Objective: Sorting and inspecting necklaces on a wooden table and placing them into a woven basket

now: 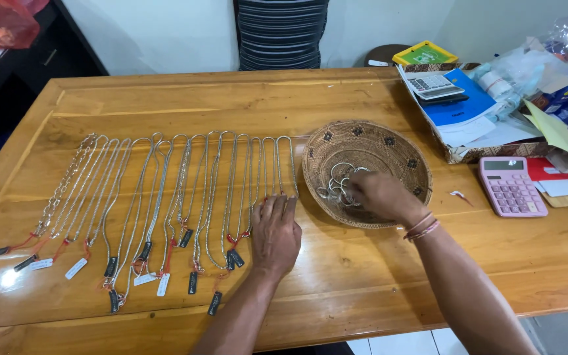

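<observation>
Hands at the chains and the basket

The left hand (275,233) lies flat, fingers together, on the last chains (277,164) of the row. The right hand (379,195) pinches silver rings (338,181) inside the woven basket (389,141), just beside the left.

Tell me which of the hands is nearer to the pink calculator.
Right. The right hand reaches into the woven basket, just left of the pink calculator. The left hand lies flat on the table beside the silver chains, farther away.
</observation>
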